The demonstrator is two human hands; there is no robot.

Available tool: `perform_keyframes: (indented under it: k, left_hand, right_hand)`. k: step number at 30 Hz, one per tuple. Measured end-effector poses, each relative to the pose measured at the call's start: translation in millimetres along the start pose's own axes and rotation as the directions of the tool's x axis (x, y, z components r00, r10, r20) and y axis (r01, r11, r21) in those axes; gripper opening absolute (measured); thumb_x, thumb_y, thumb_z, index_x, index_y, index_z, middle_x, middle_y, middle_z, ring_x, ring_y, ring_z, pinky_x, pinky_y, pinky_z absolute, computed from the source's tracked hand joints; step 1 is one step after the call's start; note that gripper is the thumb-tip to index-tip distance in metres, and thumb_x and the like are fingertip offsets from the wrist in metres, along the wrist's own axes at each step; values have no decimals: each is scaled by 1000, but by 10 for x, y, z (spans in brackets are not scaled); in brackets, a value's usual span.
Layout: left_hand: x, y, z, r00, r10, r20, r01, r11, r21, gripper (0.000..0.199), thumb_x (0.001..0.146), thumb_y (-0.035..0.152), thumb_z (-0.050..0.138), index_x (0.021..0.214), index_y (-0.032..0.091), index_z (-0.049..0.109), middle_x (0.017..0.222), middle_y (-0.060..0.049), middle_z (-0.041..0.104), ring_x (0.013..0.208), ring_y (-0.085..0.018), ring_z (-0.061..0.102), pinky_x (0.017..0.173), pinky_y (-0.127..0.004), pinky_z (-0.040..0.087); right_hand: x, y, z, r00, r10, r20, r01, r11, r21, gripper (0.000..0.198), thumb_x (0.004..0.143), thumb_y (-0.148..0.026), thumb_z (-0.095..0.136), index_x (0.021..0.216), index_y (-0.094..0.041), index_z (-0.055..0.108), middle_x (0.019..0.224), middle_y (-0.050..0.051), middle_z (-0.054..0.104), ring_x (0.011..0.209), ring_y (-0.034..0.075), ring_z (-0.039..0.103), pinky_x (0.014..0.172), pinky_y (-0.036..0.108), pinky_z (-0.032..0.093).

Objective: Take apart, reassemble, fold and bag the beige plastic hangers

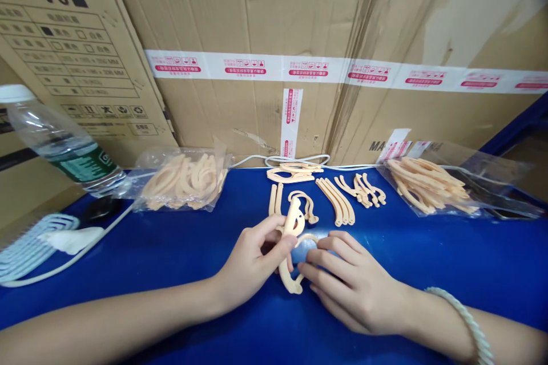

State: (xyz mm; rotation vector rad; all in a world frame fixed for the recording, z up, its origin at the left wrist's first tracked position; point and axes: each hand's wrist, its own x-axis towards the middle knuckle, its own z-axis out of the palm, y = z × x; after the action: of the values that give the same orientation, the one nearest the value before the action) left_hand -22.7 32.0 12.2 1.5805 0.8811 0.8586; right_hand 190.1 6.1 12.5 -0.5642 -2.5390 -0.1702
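- Two hands meet over the blue table [171,251] at the near middle of my view, both on one peach curved plastic piece [292,228].
- My left hand [252,262] pinches that piece between thumb and forefinger, about halfway up its length.
- My right hand [351,285] has its fingers curled in, fingertips touching the piece's lower end and a thin loop beside it; I cannot tell whether it truly grips.
- I see the piece's long axis running near-to-far, roughly upright in the picture: the broad end points away toward the cardboard boxes [274,40], the hooked end toward me.
- Just beyond the hands, loose peach parts [338,197] lie in small sorted rows.
- One plastic bag of parts [184,182] sits far left, another bag [432,185] far right.
- I see a water bottle [60,145] lying at the left edge.
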Motion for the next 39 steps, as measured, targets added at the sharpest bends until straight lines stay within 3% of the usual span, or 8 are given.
perform_keyframes:
  k: [4,9,14,19,25,31,35,39]
  left_hand:
    - [-2,-7,-19,999,29,-33,-26,996,81,22,94,39,53,96,18,59,61,2,63,55,-13,60,55,-21,48]
    - [-16,3,-16,997,75,27,-79,981,180,21,94,36,54,102,19,64,59,4,61,53,-11,58,54,-20,45]
    - [-23,22,-26,992,123,2,-119,957,265,21,95,34,52,98,18,65,59,4,58,52,-10,55,53,-20,43]
    - [4,2,-56,975,219,-47,-179,888,423,22,98,29,45,104,18,63,76,0,62,66,-13,59,63,-23,47]
    - [-10,-81,-59,884,447,134,-386,538,749,29,99,22,43,127,17,49,110,-7,66,86,-18,66,67,-26,51]
    - [-60,-50,-43,718,547,431,-517,4,856,20,99,17,40,111,12,55,76,-1,66,48,-15,57,41,-28,37]
    - [-84,-25,-14,695,537,478,-511,-98,854,20,99,19,39,98,11,57,59,2,55,41,-16,50,36,-30,30]
    - [-89,-12,18,701,528,480,-505,-109,856,23,100,19,38,87,13,55,56,2,51,38,-15,48,36,-30,26]
  right_hand:
    - [-14,-1,-48,977,212,-39,-194,945,264,30,90,-10,48,119,-13,58,116,15,57,107,26,53,89,42,49]
    - [4,1,-151,882,467,63,-397,663,635,42,95,-19,52,135,-28,49,139,8,48,132,22,42,109,39,39]
    - [-17,60,-156,823,550,141,-423,428,799,32,96,-25,54,127,-31,59,133,5,57,126,21,50,106,37,43]
    - [-18,123,-75,666,730,153,-422,200,884,22,94,-32,61,115,-26,61,108,5,66,97,18,65,84,28,55]
    - [37,66,13,661,620,423,-486,-76,871,24,97,-41,54,97,-17,54,70,0,62,42,5,48,36,13,36]
    - [-6,-11,30,675,424,604,-593,-175,786,36,96,-51,51,99,-15,53,67,1,63,34,4,45,31,12,30]
    - [13,-48,8,604,384,699,-673,-224,705,46,92,-59,50,102,-14,54,59,0,62,32,8,49,30,14,33]
    - [55,-87,-18,585,469,662,-719,-80,691,43,93,-56,50,94,-15,57,53,-1,61,32,8,49,34,15,34]
